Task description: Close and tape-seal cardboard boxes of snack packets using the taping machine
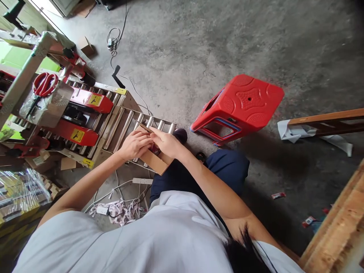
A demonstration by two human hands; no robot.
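Note:
A small cardboard box (155,161) rests at the near end of a roller conveyor (123,129), with one brown flap standing out toward my body. My left hand (137,144) lies over the box's left side, its fingers bent and close together on the cardboard. From the right, my right hand (165,141) grips the box's far edge, thumb side toward the left hand. Between the hands a bit of something reddish shows inside the box; its kind is hidden. The fingertips of both hands are partly covered.
Left stands a carton-sealing machine (82,137) with red side guides and red-handled scissors (45,84) on top. A red plastic stool (250,98) stands to the right on concrete. Cables, a power strip (142,181) and crumpled strips (125,213) lie below. Wooden beams (338,216) edge the right.

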